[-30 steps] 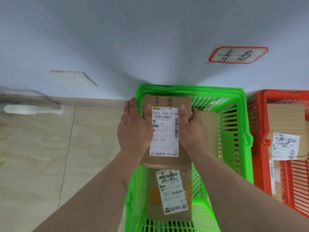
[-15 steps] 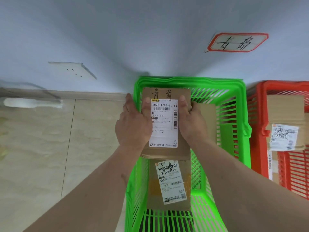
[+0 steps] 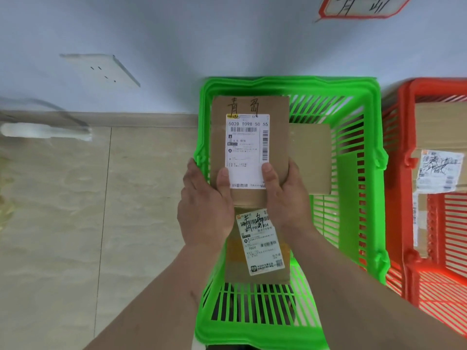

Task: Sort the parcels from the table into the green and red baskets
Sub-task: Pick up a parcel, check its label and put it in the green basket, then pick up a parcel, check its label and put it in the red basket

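A brown cardboard parcel (image 3: 249, 147) with a white label and black handwriting sits over the back of the green basket (image 3: 371, 160). My left hand (image 3: 204, 210) grips its near left corner, thumb on the label. My right hand (image 3: 285, 198) grips its near right corner, thumb also on the label. Under it lies a second labelled parcel (image 3: 260, 246) and a plain one (image 3: 310, 157) to the right. The red basket (image 3: 399, 198) stands at the right edge with a labelled parcel (image 3: 439, 170) in it.
Both baskets stand on the tiled floor (image 3: 75, 210) against a pale wall. A wall socket (image 3: 101, 70) is at the left and a red-bordered handwritten sign (image 3: 361, 6) hangs above the baskets. A white object (image 3: 43, 131) lies along the skirting.
Both hands have slid back from the parcel's middle to its near corners. The parcel now lies lower and further into the green basket. The view has moved closer.
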